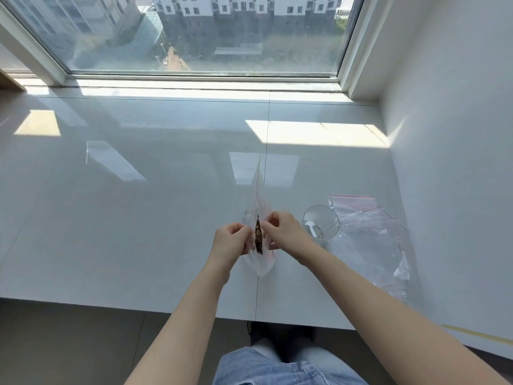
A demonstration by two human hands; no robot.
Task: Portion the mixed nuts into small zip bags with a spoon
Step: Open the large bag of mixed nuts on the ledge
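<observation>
A clear zip bag (pixel 258 195) with a red seal line is held upright above the white sill, seen edge-on. Brown mixed nuts (pixel 258 236) show through its parted mouth. My left hand (pixel 230 240) pinches the bag's left lip and my right hand (pixel 283 230) pinches the right lip, both with curled fingers. To the right stands a clear plastic cup (pixel 321 222) with a white spoon (pixel 312 228) inside it and a few nut bits at the bottom.
A loose pile of empty zip bags (pixel 372 232) lies right of the cup, near the white wall (pixel 458 162). The glossy white sill (pixel 138 204) ends at a front edge near my legs. A large window runs along the back.
</observation>
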